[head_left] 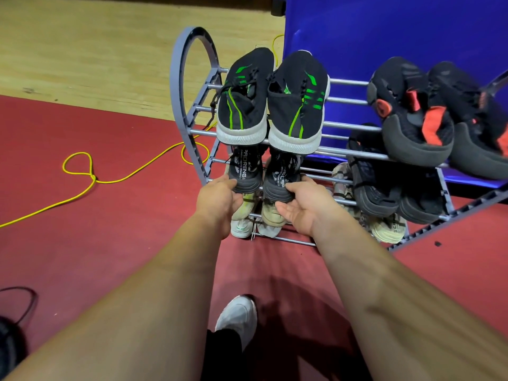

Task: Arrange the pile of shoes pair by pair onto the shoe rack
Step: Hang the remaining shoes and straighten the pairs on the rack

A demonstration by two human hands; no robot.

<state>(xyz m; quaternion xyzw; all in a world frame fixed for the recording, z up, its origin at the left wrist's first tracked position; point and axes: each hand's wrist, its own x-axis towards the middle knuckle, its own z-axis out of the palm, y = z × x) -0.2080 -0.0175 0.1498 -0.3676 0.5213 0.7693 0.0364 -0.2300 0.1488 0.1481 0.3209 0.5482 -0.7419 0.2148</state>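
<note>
Now: left hand curls round the heel of one black knit sneaker with white lettering, and right hand clasps the matching twin sneaker by its heel. Both sit on the second tier of the grey tubular metal shoe rack. Just above the grips is a black-and-green sneaker pair; just beneath are pale cream shoes.

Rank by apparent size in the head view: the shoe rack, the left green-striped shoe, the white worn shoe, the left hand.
1. shoe rack
2. left green-striped shoe
3. Unranked: white worn shoe and left hand look alike; the shoe is nearer the camera and partly hidden.
</note>
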